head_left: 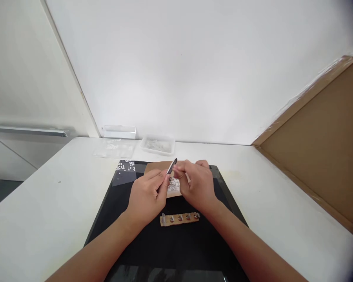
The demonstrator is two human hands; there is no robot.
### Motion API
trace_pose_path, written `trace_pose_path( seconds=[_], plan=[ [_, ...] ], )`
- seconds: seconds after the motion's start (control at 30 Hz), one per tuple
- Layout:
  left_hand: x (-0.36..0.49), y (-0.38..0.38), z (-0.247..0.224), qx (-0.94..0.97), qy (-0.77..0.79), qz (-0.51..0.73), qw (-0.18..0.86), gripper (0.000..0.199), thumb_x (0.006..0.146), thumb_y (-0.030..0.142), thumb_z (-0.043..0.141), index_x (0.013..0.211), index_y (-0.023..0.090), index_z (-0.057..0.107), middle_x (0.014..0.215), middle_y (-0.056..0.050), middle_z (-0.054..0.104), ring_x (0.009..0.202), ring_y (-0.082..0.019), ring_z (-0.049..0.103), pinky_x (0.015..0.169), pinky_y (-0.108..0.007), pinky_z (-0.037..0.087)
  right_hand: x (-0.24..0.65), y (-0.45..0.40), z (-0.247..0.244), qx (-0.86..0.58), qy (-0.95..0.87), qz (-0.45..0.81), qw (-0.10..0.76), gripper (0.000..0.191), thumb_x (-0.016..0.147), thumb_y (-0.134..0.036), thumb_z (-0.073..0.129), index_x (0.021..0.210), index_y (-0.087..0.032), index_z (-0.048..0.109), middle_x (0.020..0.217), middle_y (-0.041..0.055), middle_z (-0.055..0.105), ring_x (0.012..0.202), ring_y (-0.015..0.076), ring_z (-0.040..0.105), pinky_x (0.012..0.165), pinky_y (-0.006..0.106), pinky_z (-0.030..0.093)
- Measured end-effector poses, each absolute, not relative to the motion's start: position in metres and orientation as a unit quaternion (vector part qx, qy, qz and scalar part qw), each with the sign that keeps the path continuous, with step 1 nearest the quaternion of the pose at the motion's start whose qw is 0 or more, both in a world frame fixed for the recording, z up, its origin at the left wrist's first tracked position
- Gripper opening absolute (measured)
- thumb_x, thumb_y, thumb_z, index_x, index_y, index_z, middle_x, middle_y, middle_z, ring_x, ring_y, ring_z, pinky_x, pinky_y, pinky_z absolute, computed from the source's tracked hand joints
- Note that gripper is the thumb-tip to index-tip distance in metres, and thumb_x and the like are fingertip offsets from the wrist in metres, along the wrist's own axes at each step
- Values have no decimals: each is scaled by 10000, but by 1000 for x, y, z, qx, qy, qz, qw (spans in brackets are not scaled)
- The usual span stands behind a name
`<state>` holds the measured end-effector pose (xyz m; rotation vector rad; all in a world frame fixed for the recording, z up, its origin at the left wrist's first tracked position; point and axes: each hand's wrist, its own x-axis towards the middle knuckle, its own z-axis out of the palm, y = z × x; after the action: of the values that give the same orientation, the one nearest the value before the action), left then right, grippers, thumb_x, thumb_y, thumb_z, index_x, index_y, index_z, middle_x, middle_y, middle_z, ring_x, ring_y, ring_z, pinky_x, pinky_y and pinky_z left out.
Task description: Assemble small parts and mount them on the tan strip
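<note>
My left hand [149, 190] is closed, pinching a slim dark piece with a pale face [171, 166] between thumb and fingers; its kind is not clear. The piece is tilted, its tip pointing up and to the right. My right hand [197, 184] is closed in a pinch right beside it, and whatever its fingertips hold is too small to tell. Beneath the hands lies a brown sheet [153, 167] bearing a cluster of small silvery-white bits [174, 185]. Nearer to me, a cardboard strip [176, 220] carries a row of several small shiny pieces with clear tabs.
A black mat [164, 250] covers the middle of the white table [53, 203]. At its far left corner is a clear sheet with small white squares [126, 166]. Clear plastic packaging [114, 149] and a translucent tray [158, 145] stand by the wall. A cardboard panel [317, 145] rises at right.
</note>
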<state>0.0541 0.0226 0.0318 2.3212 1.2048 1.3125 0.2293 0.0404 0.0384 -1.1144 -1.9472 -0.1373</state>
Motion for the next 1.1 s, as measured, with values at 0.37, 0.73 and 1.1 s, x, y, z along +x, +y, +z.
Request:
trace_pose_path(
  seconds=[0.37,0.73,1.1],
  plan=[
    [55,24,33,787,417,440,114,260,1033,221,492,1007,192,749,795,-47,686,698,-152,621,677,-271,501,228,42,35,-462,-768,-28,443,182,1014,-194,530,838,-226,565,700,-45,717,575,133,618,769,363,344],
    [53,25,34,789,419,435,108,262,1034,220,490,1033,188,750,804,-41,677,717,-150,628,703,-269,504,229,42,35,-469,-760,-14,450,214,1030,-231,524,820,-219,567,700,-33,719,583,130,619,772,358,350],
    [56,22,31,777,411,461,124,262,1032,217,502,1156,209,733,848,-37,687,742,-150,628,717,-270,510,237,40,37,-429,-657,262,562,143,1008,-355,603,915,-250,583,732,-21,673,658,160,645,699,327,495]
  ],
)
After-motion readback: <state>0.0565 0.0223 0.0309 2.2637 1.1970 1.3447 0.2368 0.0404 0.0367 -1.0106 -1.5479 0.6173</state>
